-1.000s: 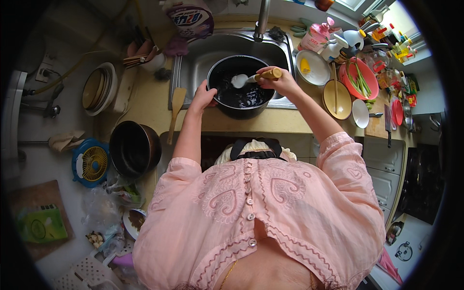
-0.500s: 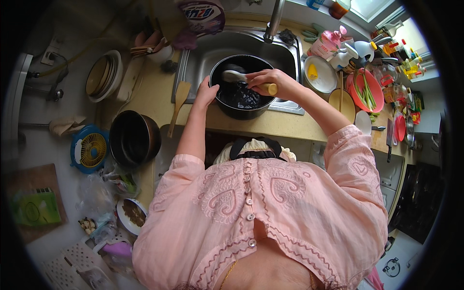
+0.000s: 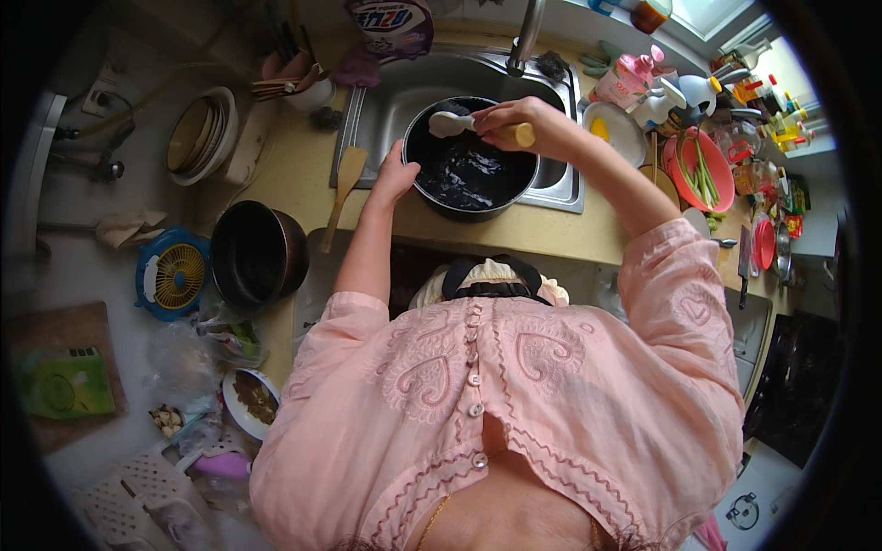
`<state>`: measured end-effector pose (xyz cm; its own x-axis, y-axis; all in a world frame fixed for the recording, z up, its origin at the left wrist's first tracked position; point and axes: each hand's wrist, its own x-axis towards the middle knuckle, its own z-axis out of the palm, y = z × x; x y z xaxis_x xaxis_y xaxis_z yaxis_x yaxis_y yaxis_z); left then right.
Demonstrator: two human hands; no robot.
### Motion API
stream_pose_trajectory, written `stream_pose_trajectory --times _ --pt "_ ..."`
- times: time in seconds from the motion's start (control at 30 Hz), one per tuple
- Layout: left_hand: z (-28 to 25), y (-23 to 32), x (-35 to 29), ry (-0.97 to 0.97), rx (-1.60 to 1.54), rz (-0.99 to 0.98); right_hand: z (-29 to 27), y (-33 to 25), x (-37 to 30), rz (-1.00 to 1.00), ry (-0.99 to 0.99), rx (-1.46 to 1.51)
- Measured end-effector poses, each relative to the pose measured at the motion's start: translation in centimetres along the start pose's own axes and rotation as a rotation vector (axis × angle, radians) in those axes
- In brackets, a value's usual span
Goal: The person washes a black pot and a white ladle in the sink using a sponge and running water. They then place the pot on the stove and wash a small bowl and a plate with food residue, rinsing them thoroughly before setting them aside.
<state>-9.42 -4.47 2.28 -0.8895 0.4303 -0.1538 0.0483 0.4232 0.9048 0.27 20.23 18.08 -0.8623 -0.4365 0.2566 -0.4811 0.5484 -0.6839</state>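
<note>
A black pot (image 3: 432, 197) with dark, rippling water in it rests over the front of the steel sink (image 3: 367, 115). My left hand (image 3: 395, 174) grips the pot's left rim, thumb over the edge. My right hand (image 3: 525, 124) is closed round the handle of a pot scrubber (image 3: 447, 125) above the pot's far side. The scrubber has a rounded white head and a pale wooden handle end; its working side is mostly hidden. A wooden spatula (image 3: 346, 174) lies on the counter just left of my left hand.
The faucet (image 3: 528, 41) rises behind the sink. A second dark pot (image 3: 257, 255) and a blue fan (image 3: 175, 278) stand at the left. On the right are a pink basin (image 3: 721, 184) with green stalks, a knife (image 3: 743, 266) and several bottles.
My right hand and the scrubber have moved slightly up and right, toward the pot's far side. The pot has shifted and tilts differently, showing more of the water. My left hand keeps its hold.
</note>
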Motion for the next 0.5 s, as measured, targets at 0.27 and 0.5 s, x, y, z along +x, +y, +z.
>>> stream_pose_trajectory --times 0.27,0.5 --pt "0.2 0.8 -0.5 -0.008 -0.084 -0.017 -0.4 -0.9 -5.6 0.458 -0.015 0.02" --pt "0.5 -0.1 -0.7 -0.024 -0.154 0.074 4.0 4.1 -5.3 0.299 0.292 0.069"
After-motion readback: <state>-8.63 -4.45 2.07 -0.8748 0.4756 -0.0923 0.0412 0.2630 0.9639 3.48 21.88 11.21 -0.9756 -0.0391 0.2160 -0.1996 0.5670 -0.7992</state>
